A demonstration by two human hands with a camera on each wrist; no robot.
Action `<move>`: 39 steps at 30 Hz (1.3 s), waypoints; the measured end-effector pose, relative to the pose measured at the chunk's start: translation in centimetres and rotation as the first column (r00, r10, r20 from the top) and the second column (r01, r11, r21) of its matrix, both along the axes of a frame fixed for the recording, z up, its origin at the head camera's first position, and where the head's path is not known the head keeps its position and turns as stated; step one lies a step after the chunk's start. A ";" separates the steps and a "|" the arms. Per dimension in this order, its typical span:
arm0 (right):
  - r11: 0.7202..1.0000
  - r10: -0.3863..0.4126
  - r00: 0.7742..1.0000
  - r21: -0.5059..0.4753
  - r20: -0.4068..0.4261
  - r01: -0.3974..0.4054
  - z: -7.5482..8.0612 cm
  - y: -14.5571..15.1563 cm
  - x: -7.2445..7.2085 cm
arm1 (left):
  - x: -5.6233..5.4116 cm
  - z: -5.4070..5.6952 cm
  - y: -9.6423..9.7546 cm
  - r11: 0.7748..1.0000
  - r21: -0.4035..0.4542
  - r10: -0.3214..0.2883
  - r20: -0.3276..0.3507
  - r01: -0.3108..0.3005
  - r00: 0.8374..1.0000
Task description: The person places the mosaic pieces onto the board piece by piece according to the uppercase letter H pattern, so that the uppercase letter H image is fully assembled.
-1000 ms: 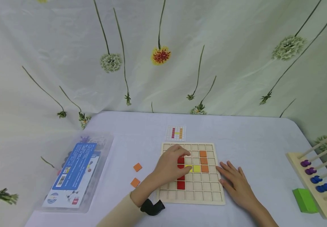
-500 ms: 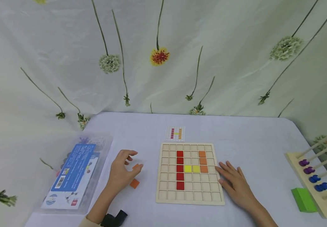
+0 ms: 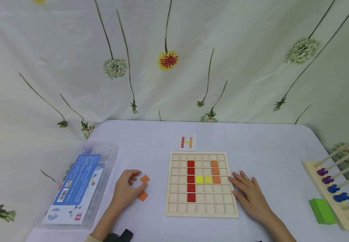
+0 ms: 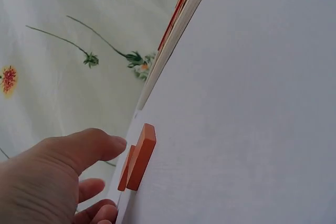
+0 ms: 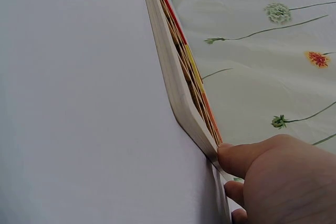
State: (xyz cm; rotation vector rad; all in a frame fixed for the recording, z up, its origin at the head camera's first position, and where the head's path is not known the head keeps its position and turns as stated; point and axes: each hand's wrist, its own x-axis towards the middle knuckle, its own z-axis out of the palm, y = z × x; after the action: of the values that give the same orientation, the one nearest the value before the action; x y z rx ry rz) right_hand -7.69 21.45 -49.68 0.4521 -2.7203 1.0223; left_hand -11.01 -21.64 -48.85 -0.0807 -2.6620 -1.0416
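Beside two loose orange square tiles, my left hand (image 3: 126,188) has thumb and forefinger spread around the farther tile (image 3: 145,178). The nearer tile (image 3: 142,196) lies just below the thumb. In the left wrist view the thumb tip is close to the orange tiles (image 4: 143,156), other fingers loosely bent. My right hand (image 3: 250,196) lies with fingers extended, fingertips at the right edge of a wooden grid board (image 3: 199,209); its thumb touches the board's corner in the right wrist view. The board holds a red tile column (image 3: 190,179), two yellow tiles (image 3: 203,179) and three orange tiles (image 3: 215,171).
A small pattern card (image 3: 185,142) lies behind the board. At the left is a clear plastic case (image 3: 101,188) with a blue label. A wooden bead rack (image 3: 328,198) and a green block (image 3: 322,211) stand at the right.
My left hand has left the board and moved left to the loose orange tiles, uncovering the red and yellow tiles. The right hand has stayed at the board's edge.
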 end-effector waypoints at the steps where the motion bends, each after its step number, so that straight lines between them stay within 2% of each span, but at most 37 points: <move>1: 1.000 -0.002 1.000 0.002 0.001 0.002 0.0 0.0 0.0 | -0.1 -0.3 0.0 1.000 -0.006 0.000 -0.015 0.000 1.000; 5: 1.000 -0.004 1.000 0.002 0.005 0.004 0.0 0.0 0.1 | -0.3 -0.8 -0.1 1.000 -0.014 -0.005 -0.039 0.005 0.999; 12: 1.000 0.000 1.000 -0.002 0.000 0.000 0.0 0.0 0.2 | -0.2 -0.6 -0.1 1.000 -0.024 -0.001 0.011 0.002 1.000; 20: 1.000 0.001 1.000 -0.005 0.006 -0.001 0.1 -0.1 0.4 | -0.2 -0.8 -0.3 1.000 0.012 -0.006 0.016 0.006 1.000; 23: 1.000 -0.003 1.000 -0.003 0.010 0.003 0.1 0.0 0.4 | -0.3 -0.9 -0.3 1.000 0.012 -0.008 0.012 0.008 1.000; 28: 1.000 -0.005 1.000 -0.007 0.008 0.005 0.2 0.0 0.3 | -0.3 -0.9 -0.3 1.000 0.011 -0.010 -0.034 0.011 0.999; 32: 1.000 -0.002 1.000 -0.007 0.003 0.002 0.2 -0.1 0.2 | -0.1 -0.2 0.0 0.999 0.043 0.015 -0.045 -0.013 0.999; 34: 1.000 -0.001 1.000 -0.005 0.000 0.001 0.2 -0.1 0.2 | 0.0 0.4 0.4 0.997 0.072 0.019 -0.021 -0.017 1.000; 39: 1.000 0.004 1.000 -0.002 -0.009 -0.004 0.1 -0.1 0.1 | -0.1 2.2 2.2 0.989 0.142 -0.029 0.004 0.028 1.000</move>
State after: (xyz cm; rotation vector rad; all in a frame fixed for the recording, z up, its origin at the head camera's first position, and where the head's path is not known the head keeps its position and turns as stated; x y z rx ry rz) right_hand -7.58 21.35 -49.58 0.4606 -2.7113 1.0220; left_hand -11.07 -19.48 -46.67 -0.0870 -2.5897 -1.2390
